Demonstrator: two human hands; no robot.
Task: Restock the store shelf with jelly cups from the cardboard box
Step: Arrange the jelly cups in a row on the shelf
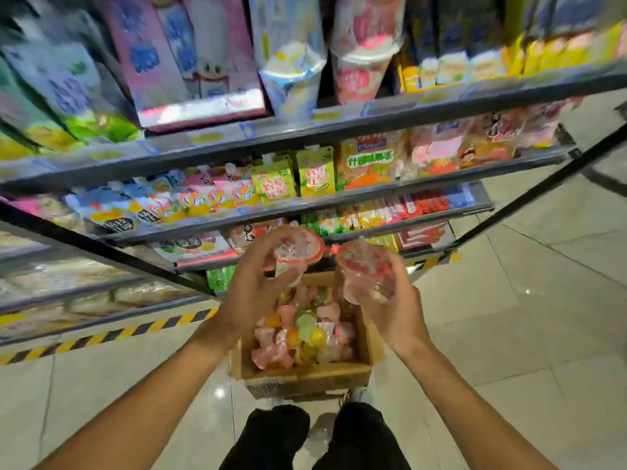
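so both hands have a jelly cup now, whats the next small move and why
Probably carry both cups forward to a shelf. The left hand grips a red-lidded jelly cup and the right hand grips another jelly cup, both lifted above the cardboard box and level with the lower shelves. Motion blur hides which shelf slot is theirs.

Bright, even overhead store light; white glare spots on the glossy floor tiles [529, 334]; heavy motion blur on upper shelf packages [190, 59]; wide-angle bending at edges

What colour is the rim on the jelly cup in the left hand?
Red, around the lid of the jelly cup held by the left hand; head view.
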